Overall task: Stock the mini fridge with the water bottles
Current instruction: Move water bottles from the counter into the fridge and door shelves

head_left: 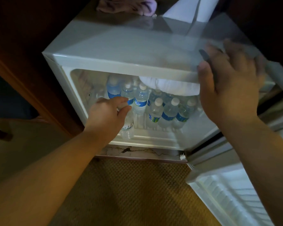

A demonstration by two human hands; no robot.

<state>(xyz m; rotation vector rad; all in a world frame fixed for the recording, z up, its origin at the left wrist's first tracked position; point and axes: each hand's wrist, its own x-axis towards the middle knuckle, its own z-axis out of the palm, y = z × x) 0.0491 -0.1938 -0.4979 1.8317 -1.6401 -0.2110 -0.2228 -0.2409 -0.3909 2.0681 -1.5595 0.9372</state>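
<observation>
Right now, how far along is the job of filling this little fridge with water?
Mostly done, it seems. The mini fridge already holds a crowd of standing water bottles. The left hand is setting one more bottle at the front left. The right hand rests at the fridge's top edge. The door hangs open; whether more bottles wait cannot be seen.

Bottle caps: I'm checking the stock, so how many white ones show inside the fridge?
5 clear: two at the back left, three along the front right. More bottles stand behind, and the left hand covers another's top.
</observation>
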